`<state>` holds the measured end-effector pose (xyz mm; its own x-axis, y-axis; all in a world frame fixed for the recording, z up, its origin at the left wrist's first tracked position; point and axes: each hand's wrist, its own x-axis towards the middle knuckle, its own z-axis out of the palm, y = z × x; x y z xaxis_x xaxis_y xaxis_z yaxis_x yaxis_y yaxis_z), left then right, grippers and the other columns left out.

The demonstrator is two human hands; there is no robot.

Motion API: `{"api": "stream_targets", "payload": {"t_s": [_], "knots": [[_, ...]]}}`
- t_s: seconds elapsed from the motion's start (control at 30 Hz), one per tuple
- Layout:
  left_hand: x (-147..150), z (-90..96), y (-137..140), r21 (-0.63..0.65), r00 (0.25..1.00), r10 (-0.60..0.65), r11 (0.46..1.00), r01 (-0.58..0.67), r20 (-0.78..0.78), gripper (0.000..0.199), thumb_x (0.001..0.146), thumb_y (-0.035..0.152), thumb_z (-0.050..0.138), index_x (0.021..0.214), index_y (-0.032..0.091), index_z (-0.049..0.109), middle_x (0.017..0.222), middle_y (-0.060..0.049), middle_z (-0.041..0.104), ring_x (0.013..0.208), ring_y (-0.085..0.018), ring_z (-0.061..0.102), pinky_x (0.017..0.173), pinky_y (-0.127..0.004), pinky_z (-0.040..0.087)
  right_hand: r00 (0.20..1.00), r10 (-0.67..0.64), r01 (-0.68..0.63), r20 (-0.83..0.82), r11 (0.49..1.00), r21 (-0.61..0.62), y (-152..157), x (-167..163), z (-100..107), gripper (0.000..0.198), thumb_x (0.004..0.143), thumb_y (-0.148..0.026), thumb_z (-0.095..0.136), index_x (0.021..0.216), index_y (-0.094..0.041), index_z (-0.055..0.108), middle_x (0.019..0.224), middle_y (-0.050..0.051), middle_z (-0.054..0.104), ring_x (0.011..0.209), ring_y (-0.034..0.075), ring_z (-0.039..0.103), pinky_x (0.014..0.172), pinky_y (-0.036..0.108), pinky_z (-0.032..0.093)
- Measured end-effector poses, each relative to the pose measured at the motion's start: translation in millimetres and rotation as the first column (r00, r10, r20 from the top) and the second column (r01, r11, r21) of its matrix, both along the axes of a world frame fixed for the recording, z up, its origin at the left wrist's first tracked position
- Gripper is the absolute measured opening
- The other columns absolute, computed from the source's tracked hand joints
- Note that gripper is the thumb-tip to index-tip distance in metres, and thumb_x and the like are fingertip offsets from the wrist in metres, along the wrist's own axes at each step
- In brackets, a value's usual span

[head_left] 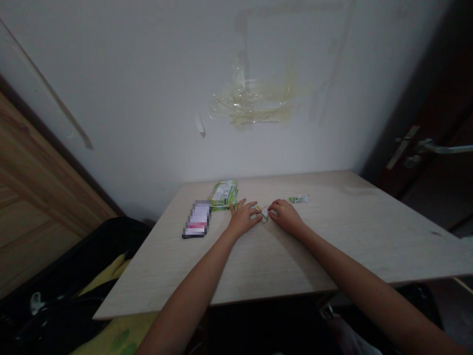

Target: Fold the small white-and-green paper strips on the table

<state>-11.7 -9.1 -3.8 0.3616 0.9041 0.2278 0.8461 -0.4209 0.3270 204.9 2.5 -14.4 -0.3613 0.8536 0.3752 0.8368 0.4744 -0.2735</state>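
Observation:
A small white, green and yellow packet (264,215) lies between my two hands on the pale wooden table. My left hand (244,218) has its outer fingers spread toward the wall, while its thumb and forefinger close on the packet's left side. Curled fingers of my right hand (285,215) pinch at the packet's right edge; the fingertips are partly hidden. Just beyond my left hand is a pile of flat green and white packets (224,192). Past my right hand lies another small green and silver strip (298,198), touched by neither hand.
A phone (197,219) with a blurred screen lies left of my hands on the table (354,222). The wall (155,98) with peeling clear tape rises behind. A dark door with a metal handle (443,148) stands right; a black bag (92,256) sits lower left.

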Motion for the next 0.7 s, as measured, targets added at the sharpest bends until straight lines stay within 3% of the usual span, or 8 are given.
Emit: {"api": "stream_targets", "payload": {"t_s": [0.27, 0.7], "knots": [[1.0, 3.9, -3.7, -0.012, 0.999, -0.009, 1.0, 0.009, 0.048, 0.034, 0.087, 0.054, 0.061, 0.117, 0.038, 0.067, 0.135, 0.002, 0.064, 0.144, -0.032, 0.031, 0.115, -0.069, -0.001, 0.999, -0.025, 0.024, -0.023, 1.0, -0.017, 0.0, -1.6, 0.3, 0.023, 0.091, -0.032, 0.058, 0.104, -0.02, 0.073, 0.109, 0.009, 0.067, 0.106, 0.022, 0.059, 0.096, 0.031, 0.041], [-1.0, 1.3, -1.6, 0.035, 0.999, -0.03, 0.999, 0.03, -0.015, 0.027, 0.09, 0.053, 0.059, 0.11, 0.041, 0.071, 0.139, 0.004, 0.059, 0.142, -0.032, 0.032, 0.115, -0.069, 0.005, 0.996, -0.051, 0.05, -0.067, 0.999, -0.016, 6.6, -0.4, -1.9, 0.023, 0.091, -0.034, 0.059, 0.105, -0.021, 0.072, 0.107, 0.009, 0.065, 0.104, 0.021, 0.057, 0.097, 0.032, 0.04]]}}
